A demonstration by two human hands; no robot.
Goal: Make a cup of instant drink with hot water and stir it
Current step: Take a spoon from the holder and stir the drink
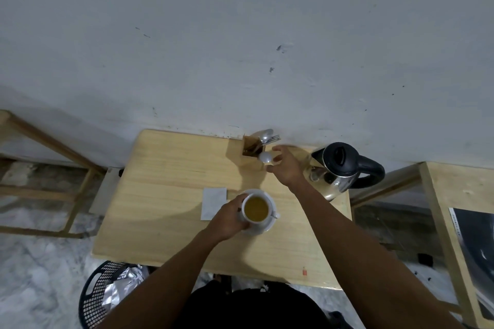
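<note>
A white cup (270,204) full of yellow-brown drink stands on a white saucer (267,227) in the middle of the wooden table (165,181). My left hand (230,218) grips the cup's left side. My right hand (286,168) reaches to the back of the table with its fingers spread. Its fingertips are right beside the round bowl of a spoon (265,157) that sticks out by the wooden cutlery holder (249,149). Whether they touch the spoon I cannot tell. A steel electric kettle (342,168) with a black lid and handle stands to the right of that hand.
More cutlery (268,135) stands in the holder against the wall. A flat white packet (213,203) lies left of the saucer. A black basket (99,294) holding silver wrappers sits on the floor at the lower left. Wooden frames stand on both sides of the table.
</note>
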